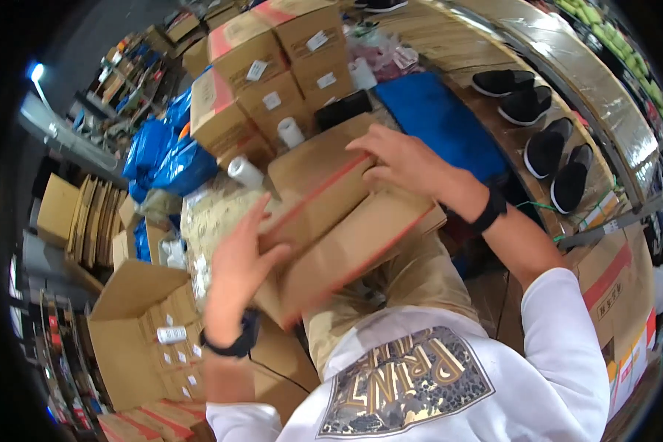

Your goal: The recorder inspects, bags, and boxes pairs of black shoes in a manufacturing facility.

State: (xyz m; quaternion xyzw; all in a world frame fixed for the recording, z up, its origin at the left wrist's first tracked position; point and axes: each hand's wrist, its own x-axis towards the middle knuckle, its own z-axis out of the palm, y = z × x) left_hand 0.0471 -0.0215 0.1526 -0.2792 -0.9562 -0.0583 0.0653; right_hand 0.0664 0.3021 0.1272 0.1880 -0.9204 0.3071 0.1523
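Both hands (236, 258) grip carton (346, 221) — stacked boxes (265, 66) beyond.

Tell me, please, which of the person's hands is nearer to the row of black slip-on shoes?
The right hand: it rests on the brown cardboard box, just left of the black shoes. The left hand grips the box's opposite side.

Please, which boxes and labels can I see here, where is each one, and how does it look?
Brown flat box with red stripe: centre, between left hand and right hand.
Stacked brown boxes, red-topped: upper middle.
White labels, small rectangles: on those boxes.
Open brown box: lower left.
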